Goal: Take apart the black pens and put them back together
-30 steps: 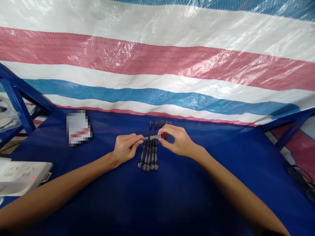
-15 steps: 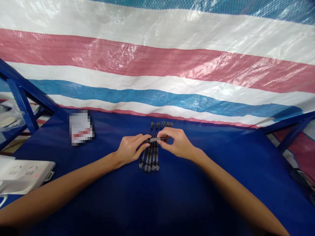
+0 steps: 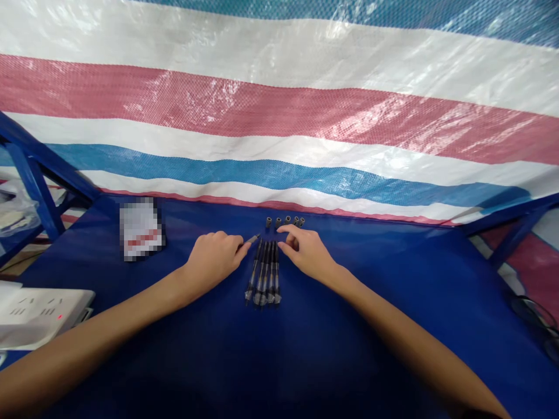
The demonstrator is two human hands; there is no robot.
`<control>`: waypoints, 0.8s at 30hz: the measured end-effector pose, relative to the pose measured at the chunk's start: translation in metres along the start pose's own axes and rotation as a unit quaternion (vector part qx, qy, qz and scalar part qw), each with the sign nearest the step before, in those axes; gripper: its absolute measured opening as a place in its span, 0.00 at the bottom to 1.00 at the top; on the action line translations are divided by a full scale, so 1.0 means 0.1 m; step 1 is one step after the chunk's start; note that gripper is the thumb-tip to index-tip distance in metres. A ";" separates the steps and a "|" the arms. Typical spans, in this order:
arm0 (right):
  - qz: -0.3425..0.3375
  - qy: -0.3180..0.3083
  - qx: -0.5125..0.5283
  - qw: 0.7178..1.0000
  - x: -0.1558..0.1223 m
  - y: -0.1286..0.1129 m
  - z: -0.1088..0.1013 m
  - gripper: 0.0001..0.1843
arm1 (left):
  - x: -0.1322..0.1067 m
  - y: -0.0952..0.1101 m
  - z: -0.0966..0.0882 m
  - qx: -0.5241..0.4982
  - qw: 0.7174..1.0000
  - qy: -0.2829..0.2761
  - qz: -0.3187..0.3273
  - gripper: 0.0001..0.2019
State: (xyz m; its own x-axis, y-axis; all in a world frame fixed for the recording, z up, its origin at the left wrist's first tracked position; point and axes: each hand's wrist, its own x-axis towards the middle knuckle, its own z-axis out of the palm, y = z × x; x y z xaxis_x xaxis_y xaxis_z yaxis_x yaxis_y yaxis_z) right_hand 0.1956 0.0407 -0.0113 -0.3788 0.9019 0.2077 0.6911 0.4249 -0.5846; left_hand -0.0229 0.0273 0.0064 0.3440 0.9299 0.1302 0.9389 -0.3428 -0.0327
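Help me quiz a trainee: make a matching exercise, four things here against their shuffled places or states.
1 pens
2 small caps
3 power strip
4 left hand

A white, at the left edge of the table
B in a row beyond the pens
C pinching a thin pen part
D side by side, left of the right hand

Pairs: 1-D, 2-B, 3-A, 4-C.
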 end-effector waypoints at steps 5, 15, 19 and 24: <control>0.007 -0.076 -0.050 0.996 -0.02 0.00 0.09 0.13 | 0.00 0.02 0.12 -0.020 0.998 -0.055 0.028 0.17; 0.010 -0.095 -0.061 0.994 -0.03 0.00 0.10 0.14 | -0.05 0.15 0.22 -0.075 0.994 -0.027 0.080 0.11; 0.006 -0.097 -0.062 0.993 -0.04 -0.01 0.11 0.14 | -0.09 0.20 0.24 -0.044 0.996 -0.029 0.067 0.12; 0.007 -0.095 -0.055 0.994 -0.04 -0.02 0.12 0.14 | -0.07 0.21 0.22 -0.071 0.997 -0.026 0.030 0.09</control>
State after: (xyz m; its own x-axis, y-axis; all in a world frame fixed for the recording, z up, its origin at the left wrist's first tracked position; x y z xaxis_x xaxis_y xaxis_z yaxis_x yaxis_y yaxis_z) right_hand 0.1878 0.0353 -0.0204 -0.4702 0.8815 0.0429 0.7560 0.4274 -0.4959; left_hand -0.0051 0.0164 -0.0173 0.4030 0.9116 0.0813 0.9065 -0.4098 0.1015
